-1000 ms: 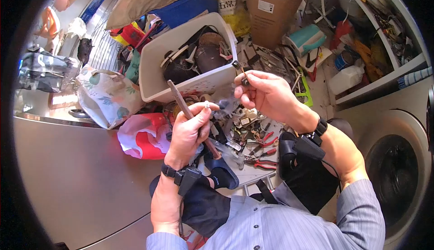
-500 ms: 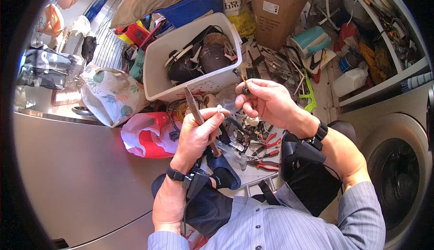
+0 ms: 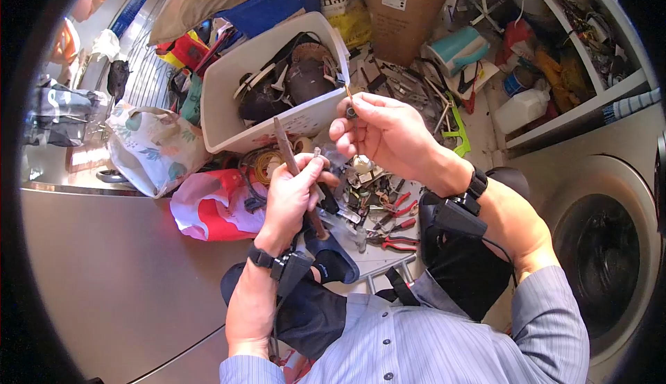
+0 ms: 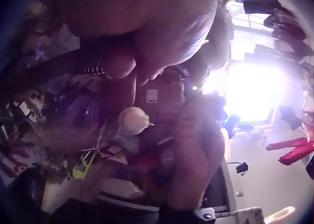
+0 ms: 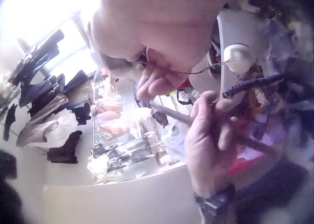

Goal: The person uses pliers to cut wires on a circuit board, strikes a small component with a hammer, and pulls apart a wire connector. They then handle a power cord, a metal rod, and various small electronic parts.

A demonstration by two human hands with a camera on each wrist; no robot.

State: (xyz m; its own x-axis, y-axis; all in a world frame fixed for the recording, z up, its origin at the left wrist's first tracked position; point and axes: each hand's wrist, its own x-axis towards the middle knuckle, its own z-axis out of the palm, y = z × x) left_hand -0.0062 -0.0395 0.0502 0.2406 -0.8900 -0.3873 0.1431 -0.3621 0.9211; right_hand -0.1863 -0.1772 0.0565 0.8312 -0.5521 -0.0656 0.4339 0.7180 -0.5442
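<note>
My left hand (image 3: 295, 193) grips a long brown rod (image 3: 283, 140) with a tapered tip, slanting through the fist. Between that hand's thumb and forefinger is a small pale piece (image 3: 317, 152). A dark ribbed coil (image 5: 255, 84) juts beside the left fingers in the right wrist view. Across from it, my right hand (image 3: 395, 134) pinches a small dark part (image 3: 352, 112) with thin wires. From it, a thin twisted wire (image 5: 211, 65) leads to a round white piece (image 5: 239, 59), which hangs below the right fingers. The hands are close together, fingertips a little apart.
Red-handled pliers (image 3: 394, 244) and many loose parts lie on the floor below. A white bin (image 3: 274, 129) stands ahead, a red and white bag (image 3: 215, 210) to the left. A cardboard box (image 3: 399, 23) is behind, a washing machine (image 3: 603, 245) at right.
The hands have come closer together, the left fingertips nearing the right ones. Both keep their holds. The head view has shifted slightly.
</note>
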